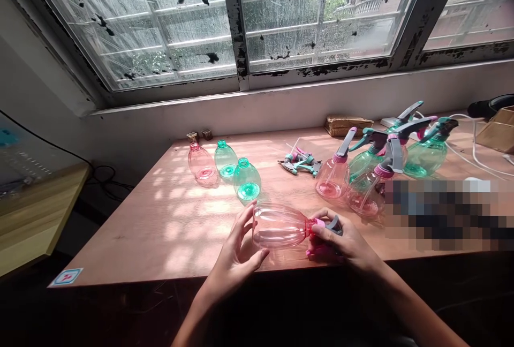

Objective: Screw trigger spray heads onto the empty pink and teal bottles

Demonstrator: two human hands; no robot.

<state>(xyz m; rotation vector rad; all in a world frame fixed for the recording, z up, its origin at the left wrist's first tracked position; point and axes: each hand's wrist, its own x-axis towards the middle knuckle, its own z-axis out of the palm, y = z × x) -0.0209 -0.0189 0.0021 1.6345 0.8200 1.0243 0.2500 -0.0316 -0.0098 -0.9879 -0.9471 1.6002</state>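
A clear pink spray bottle (pixel 281 226) lies on its side in the air above the table's front edge, its neck to the right. My left hand (pixel 240 253) cups its base, with fingers behind and thumb in front. At the neck, my right hand (pixel 337 237) grips the pink and grey spray head (pixel 334 226), which sits against the bottle's mouth. Whether its thread is engaged I cannot tell. Beyond my left hand stand two green bottles (pixel 247 182) and a pink bottle (pixel 201 164), all without heads. Loose spray heads (pixel 300 163) lie in a small heap behind the held bottle.
Several bottles with spray heads (pixel 332 175) stand close together on the right of the wooden table (pixel 132 240). A brown box (pixel 348 125) lies by the wall under the window. White cables (pixel 476 149) run at the far right. A blurred patch covers the right front.
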